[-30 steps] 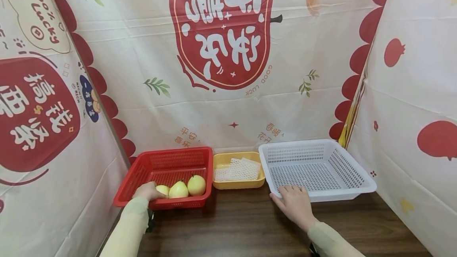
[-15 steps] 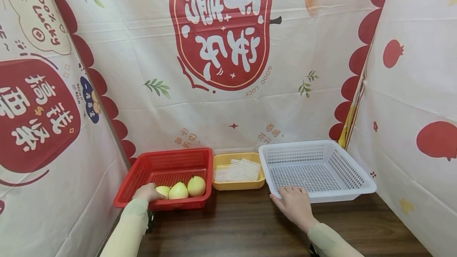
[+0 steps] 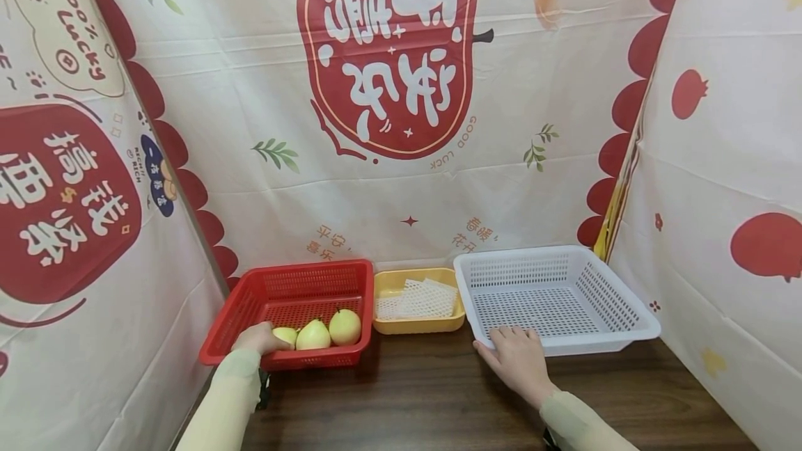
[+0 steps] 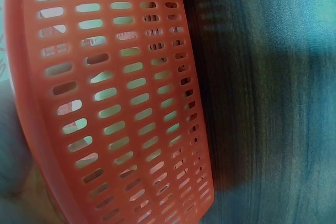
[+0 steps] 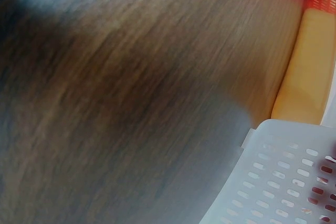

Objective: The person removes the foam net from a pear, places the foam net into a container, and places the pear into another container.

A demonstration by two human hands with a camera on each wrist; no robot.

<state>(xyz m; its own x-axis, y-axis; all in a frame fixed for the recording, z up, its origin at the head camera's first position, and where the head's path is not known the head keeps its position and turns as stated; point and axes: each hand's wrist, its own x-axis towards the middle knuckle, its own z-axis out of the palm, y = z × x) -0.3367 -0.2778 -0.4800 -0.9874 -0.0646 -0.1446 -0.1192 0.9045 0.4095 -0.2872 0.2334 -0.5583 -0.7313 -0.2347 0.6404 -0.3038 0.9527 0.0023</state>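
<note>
In the head view my left hand (image 3: 259, 338) reaches over the near rim of a red plastic basket (image 3: 368, 284) and holds the leftmost pale yellow pear (image 3: 285, 336), partly hidden by it. Two more pears, a middle one (image 3: 313, 335) and a right one (image 3: 344, 327), lie beside it. The left wrist view shows the red basket's slotted wall (image 4: 126, 108) with part of my hand (image 4: 16, 145) at its left edge. My right hand (image 3: 519, 359) rests over the near left rim of a white plastic basket (image 3: 626, 333), fingers extended over the edge.
Between the baskets stands a yellow tray (image 3: 420, 326) with white foam fruit nets (image 3: 426, 298) in it. All sit on a dark wood table (image 3: 401, 395). Printed cloth (image 3: 401, 207) hangs behind and along both sides.
</note>
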